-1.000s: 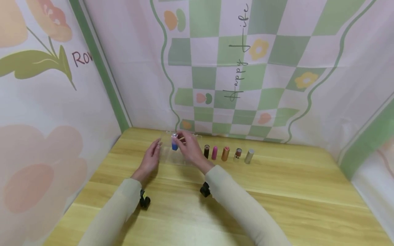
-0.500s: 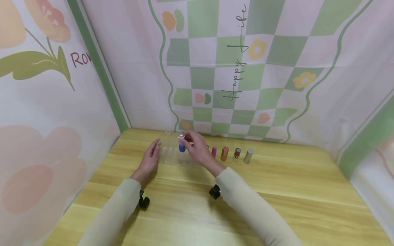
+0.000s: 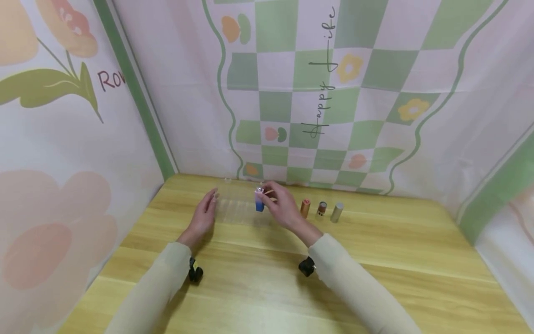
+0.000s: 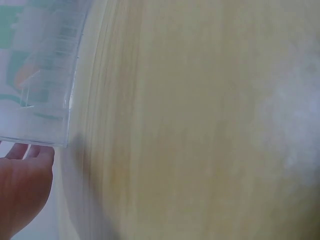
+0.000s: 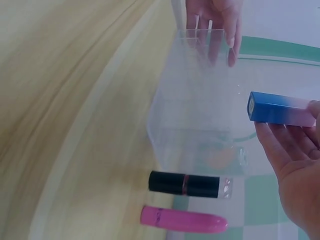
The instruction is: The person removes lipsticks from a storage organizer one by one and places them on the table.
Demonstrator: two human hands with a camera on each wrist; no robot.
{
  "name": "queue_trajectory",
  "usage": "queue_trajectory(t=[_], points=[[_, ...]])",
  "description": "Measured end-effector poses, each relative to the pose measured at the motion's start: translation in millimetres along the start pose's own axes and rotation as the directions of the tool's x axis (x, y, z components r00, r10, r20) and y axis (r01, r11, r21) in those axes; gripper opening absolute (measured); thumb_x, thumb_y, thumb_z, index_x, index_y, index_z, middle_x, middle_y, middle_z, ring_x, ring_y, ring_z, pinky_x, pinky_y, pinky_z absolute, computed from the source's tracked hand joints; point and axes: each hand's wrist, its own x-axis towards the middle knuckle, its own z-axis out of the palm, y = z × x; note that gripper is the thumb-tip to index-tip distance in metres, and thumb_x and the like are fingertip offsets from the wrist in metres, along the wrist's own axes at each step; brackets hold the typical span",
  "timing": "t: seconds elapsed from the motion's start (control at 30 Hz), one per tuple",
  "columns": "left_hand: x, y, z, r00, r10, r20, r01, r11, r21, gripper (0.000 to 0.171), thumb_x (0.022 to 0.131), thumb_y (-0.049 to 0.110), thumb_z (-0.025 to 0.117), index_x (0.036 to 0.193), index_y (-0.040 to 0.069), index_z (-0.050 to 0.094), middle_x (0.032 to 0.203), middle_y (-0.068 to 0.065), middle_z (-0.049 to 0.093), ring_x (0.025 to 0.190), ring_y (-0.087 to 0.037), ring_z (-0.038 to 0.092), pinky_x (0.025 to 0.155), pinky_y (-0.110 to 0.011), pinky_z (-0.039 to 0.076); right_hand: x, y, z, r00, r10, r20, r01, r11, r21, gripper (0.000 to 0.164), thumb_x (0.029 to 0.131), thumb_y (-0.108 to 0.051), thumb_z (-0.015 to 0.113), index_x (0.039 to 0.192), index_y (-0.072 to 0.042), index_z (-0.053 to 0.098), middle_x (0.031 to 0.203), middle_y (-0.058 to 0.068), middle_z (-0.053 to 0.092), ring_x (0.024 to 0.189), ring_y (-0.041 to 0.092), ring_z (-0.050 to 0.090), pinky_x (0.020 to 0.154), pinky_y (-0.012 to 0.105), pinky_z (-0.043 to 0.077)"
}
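Observation:
A blue-and-pink lipstick tube is pinched upright between the thumb and fingers of my right hand, at the right part of a clear compartment box. In the right wrist view the tube's blue end points toward the box and looks clear of its walls. My left hand rests its extended fingers against the box's left side; the left wrist view has the fingertips right at the box's end wall. A black lipstick and a bright pink one stand just right of the box, hidden behind my right hand in the head view.
Farther right along the row stand a copper lipstick, a dark red one with a clear base and a silver one. Behind the wooden table hangs a checked curtain; another printed curtain borders the left.
My right hand has carried the blue-and-pink lipstick rightward along the box, from its left part toward its right end. The left hand has stayed in place.

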Motion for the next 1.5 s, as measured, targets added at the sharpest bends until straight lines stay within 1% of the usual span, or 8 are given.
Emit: queue_trajectory(t=[0.27, 0.47, 0.53, 0.7, 0.87, 1.13, 1.3, 1.5], points=[[-1.1, 1.0, 0.4, 1.000, -0.006, 0.005, 0.006, 1.000, -0.008, 0.052, 0.114, 0.029, 0.031, 0.163, 0.015, 0.025, 0.163, -0.016, 0.036, 0.149, -0.035, 0.034, 0.122, -0.052, 0.031, -11.9, 6.1, -9.1, 1.000, -0.020, -0.014, 0.020, 1.000, -0.007, 0.026, 0.104, -0.024, 0.062, 0.122, -0.005, 0.064, 0.110, 0.008, 0.069, 0.106, 0.024, 0.070, 0.092, 0.034, 0.061], [-0.5, 0.7, -0.2, 1.000, -0.014, 0.012, 0.014, 1.000, -0.013, 0.052, 0.113, 0.032, 0.031, 0.163, 0.017, 0.024, 0.163, -0.015, 0.035, 0.150, -0.034, 0.033, 0.123, -0.051, 0.031, -16.3, 8.3, -12.9, 1.000, -0.028, -0.014, 0.028, 1.000, 0.008, 0.024, 0.104, -0.021, 0.062, 0.120, -0.004, 0.063, 0.109, 0.009, 0.069, 0.105, 0.026, 0.071, 0.091, 0.034, 0.061], [0.3, -0.1, -0.3, 1.000, -0.014, 0.011, 0.014, 1.000, -0.010, 0.052, 0.113, 0.033, 0.032, 0.163, 0.018, 0.025, 0.163, -0.014, 0.035, 0.150, -0.033, 0.032, 0.123, -0.050, 0.029, -18.1, 4.4, -13.8, 1.000, -0.027, -0.012, 0.027, 0.999, 0.017, 0.023, 0.103, -0.019, 0.062, 0.119, -0.002, 0.063, 0.108, 0.012, 0.070, 0.104, 0.028, 0.071, 0.090, 0.035, 0.061], [0.9, -1.2, -0.9, 1.000, -0.001, 0.018, 0.001, 1.000, -0.009, 0.053, 0.114, 0.032, 0.031, 0.163, 0.016, 0.023, 0.163, -0.016, 0.034, 0.151, -0.034, 0.030, 0.124, -0.051, 0.027, -20.7, 7.5, -14.5, 0.999, -0.043, -0.012, 0.043, 0.999, 0.029, 0.025, 0.103, -0.014, 0.063, 0.121, 0.002, 0.062, 0.109, 0.018, 0.069, 0.102, 0.033, 0.071, 0.088, 0.040, 0.062], [-0.7, 0.0, -1.2, 1.000, 0.000, 0.027, 0.000, 1.000, -0.015, 0.052, 0.114, 0.031, 0.030, 0.164, 0.016, 0.023, 0.164, -0.015, 0.034, 0.151, -0.033, 0.030, 0.124, -0.049, 0.028, -22.8, 15.1, -15.9, 0.999, -0.035, -0.016, 0.036, 0.999, 0.013, 0.023, 0.103, -0.020, 0.063, 0.120, -0.004, 0.064, 0.108, 0.012, 0.069, 0.103, 0.028, 0.071, 0.088, 0.036, 0.062], [-1.4, -1.0, -2.6, 0.999, 0.016, 0.028, -0.016, 1.000, -0.005, 0.053, 0.114, 0.032, 0.029, 0.164, 0.017, 0.023, 0.164, -0.017, 0.033, 0.151, -0.034, 0.030, 0.124, -0.050, 0.028, -27.9, 17.6, -21.3, 0.999, -0.047, -0.016, 0.046, 0.998, -0.048, 0.020, 0.103, -0.021, 0.062, 0.116, -0.006, 0.064, 0.104, 0.007, 0.070, 0.098, 0.024, 0.072, 0.080, 0.031, 0.062], [-1.7, -1.6, -3.0, 0.999, 0.024, 0.025, -0.024, 1.000, 0.005, 0.053, 0.114, 0.033, 0.030, 0.164, 0.016, 0.022, 0.164, -0.016, 0.033, 0.151, -0.034, 0.030, 0.124, -0.050, 0.026, -33.5, 21.3, -27.8, 1.000, -0.021, -0.010, 0.021, 0.999, -0.042, 0.016, 0.103, -0.017, 0.063, 0.114, -0.006, 0.064, 0.104, 0.006, 0.070, 0.097, 0.023, 0.072, 0.084, 0.030, 0.062], [-2.3, -0.9, -2.3, 0.999, 0.024, 0.033, -0.024, 1.000, 0.014, 0.053, 0.114, 0.033, 0.030, 0.164, 0.017, 0.022, 0.164, -0.016, 0.032, 0.151, -0.035, 0.030, 0.124, -0.050, 0.027, -43.2, 24.6, -41.5, 0.998, 0.059, 0.008, -0.059, 0.998, 0.008, 0.021, 0.103, -0.017, 0.063, 0.119, -0.003, 0.064, 0.111, 0.012, 0.069, 0.108, 0.031, 0.070, 0.089, 0.034, 0.062]])
